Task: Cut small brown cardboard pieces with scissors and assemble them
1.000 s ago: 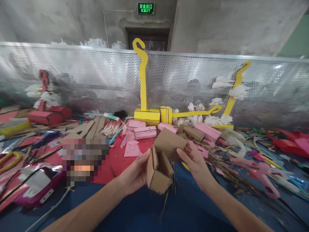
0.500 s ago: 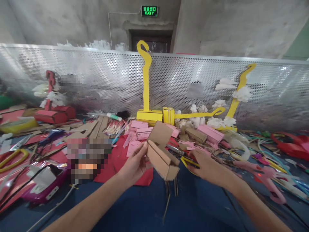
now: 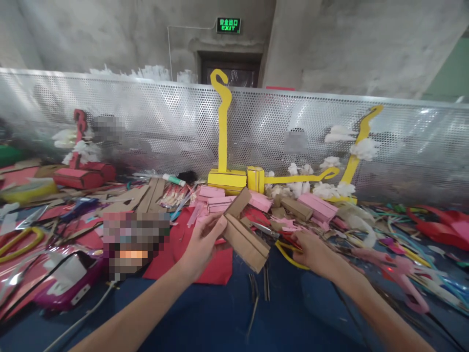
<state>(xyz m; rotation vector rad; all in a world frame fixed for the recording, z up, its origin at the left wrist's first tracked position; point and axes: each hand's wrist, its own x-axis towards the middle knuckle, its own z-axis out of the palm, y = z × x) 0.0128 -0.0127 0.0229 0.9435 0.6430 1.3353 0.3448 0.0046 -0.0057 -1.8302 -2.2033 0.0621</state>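
A brown folded cardboard box (image 3: 246,242) tilts above the blue table, with my left hand (image 3: 203,244) gripping its left end between thumb and fingers. One cardboard flap (image 3: 240,202) sticks up from the far side of the box. To the right, my right hand (image 3: 311,252) has its fingers closed on the handles of a pair of scissors (image 3: 286,252) with yellow handles. The scissor blades (image 3: 264,228) point left, behind the box. Red sheet (image 3: 216,270) lies under and beside my left hand.
A pink glue gun (image 3: 399,274) with a lit red spot lies at right. Pink boxes (image 3: 319,206) and yellow hooked cardboard pieces (image 3: 227,179) stand behind. A purple device (image 3: 69,286) and cable sit at left. A perforated metal panel (image 3: 176,122) closes off the back.
My right hand has let go of the cardboard flap and moved right and down to the scissors. In my left hand, the box has turned and its open side no longer shows.
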